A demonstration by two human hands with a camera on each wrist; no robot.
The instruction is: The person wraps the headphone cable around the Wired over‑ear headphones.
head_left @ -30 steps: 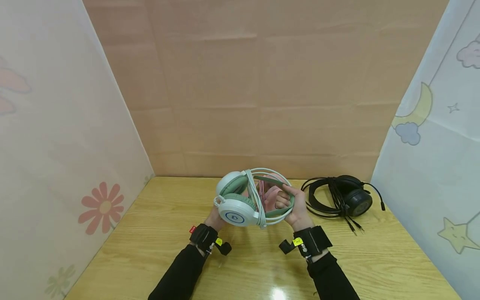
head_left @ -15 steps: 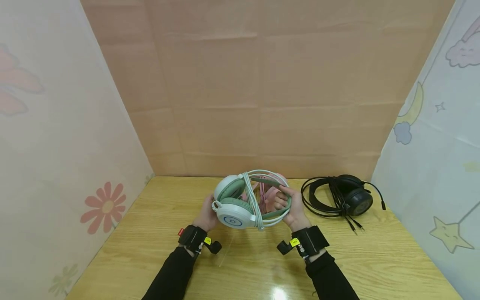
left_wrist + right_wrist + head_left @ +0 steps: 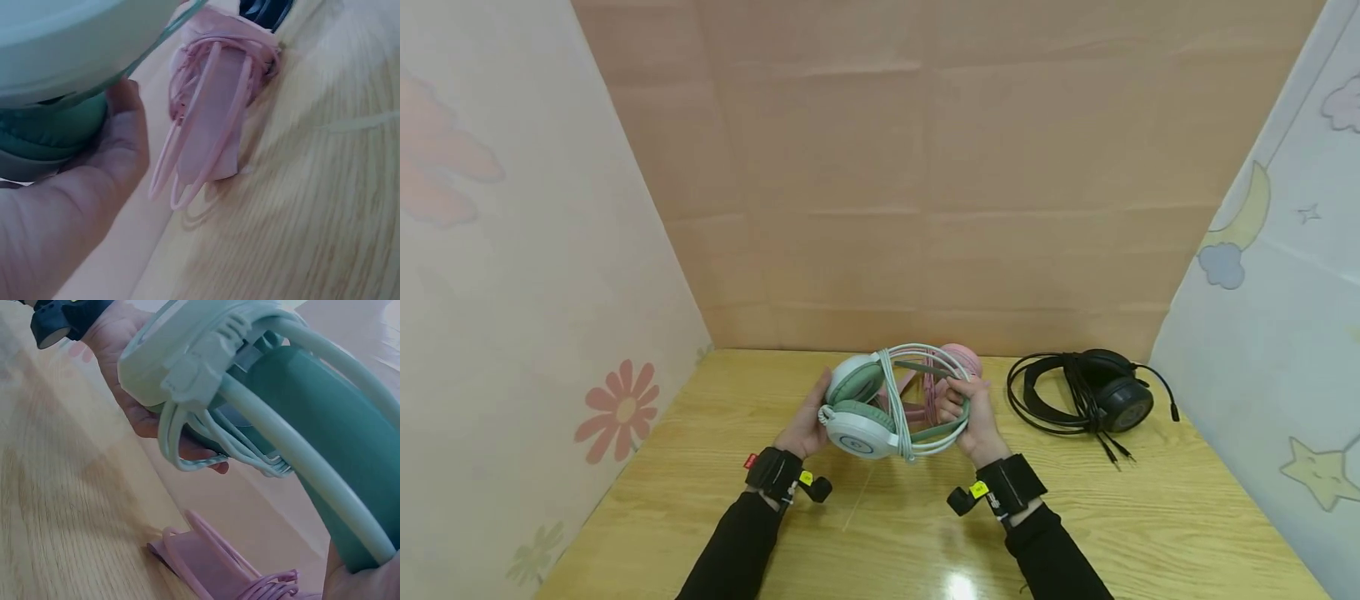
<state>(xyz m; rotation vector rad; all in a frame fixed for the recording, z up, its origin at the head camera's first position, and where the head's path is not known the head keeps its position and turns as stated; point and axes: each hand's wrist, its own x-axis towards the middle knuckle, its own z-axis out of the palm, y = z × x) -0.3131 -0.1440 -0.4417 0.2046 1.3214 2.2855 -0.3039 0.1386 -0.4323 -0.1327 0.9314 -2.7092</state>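
Observation:
A pair of white-and-green headphones [image 3: 859, 433] is held up over the table in both hands, its white cable bundled around the headband. My left hand [image 3: 806, 423] holds the ear cups from the left side; in the left wrist view its fingers wrap the green cushion [image 3: 59, 128] and some are hidden behind the cup. With curled fingers, my right hand [image 3: 973, 417] grips the headband at its right end. Pink headphones [image 3: 212, 119] with a bundled pink cable lie on the table just behind, partly covered by the white pair in the head view.
Black headphones [image 3: 1126, 408] with a coiled black cable lie on the wooden table [image 3: 880, 550] to the right. Brown paper [image 3: 917, 183] stands along the back, with patterned white sheets [image 3: 535, 275] on both sides.
Both hands and the white-and-green headphones have shifted a little left. More of my left hand now shows beside the ear cups, and more of the pink headphones is uncovered.

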